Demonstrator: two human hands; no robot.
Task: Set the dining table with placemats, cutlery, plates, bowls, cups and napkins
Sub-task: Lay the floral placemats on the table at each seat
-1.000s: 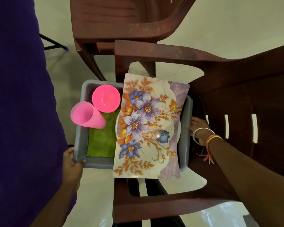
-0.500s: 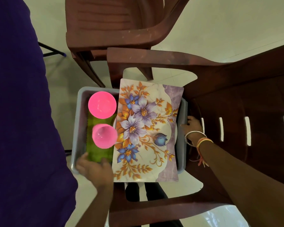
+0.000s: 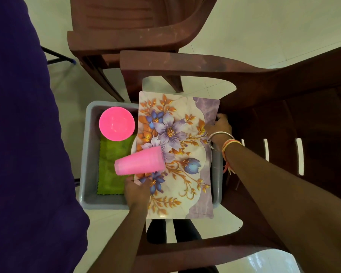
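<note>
Gripping the floral placemat [image 3: 177,154] at opposite edges: left hand [image 3: 138,191] pinching the near-left edge, right hand [image 3: 220,125] curling over the right one. Crowding around, two brown plastic chairs [image 3: 185,64], a grey tub [image 3: 89,154] sitting between the nearer one's armrests. Spanning the tub's right half, hiding a white plate [image 3: 133,149] (only a rim sliver showing). Sitting inside: green napkin [image 3: 110,170], pink bowl [image 3: 116,124], pink cup [image 3: 140,163] lying sideways against the placemat.

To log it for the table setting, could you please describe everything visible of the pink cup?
The pink cup is a tapered tumbler, apparently plastic. It lies on its side, mouth pointing right, over the green cloth and the left edge of the floral placemat in the grey tub. The left hand is just below; contact unclear.
</note>
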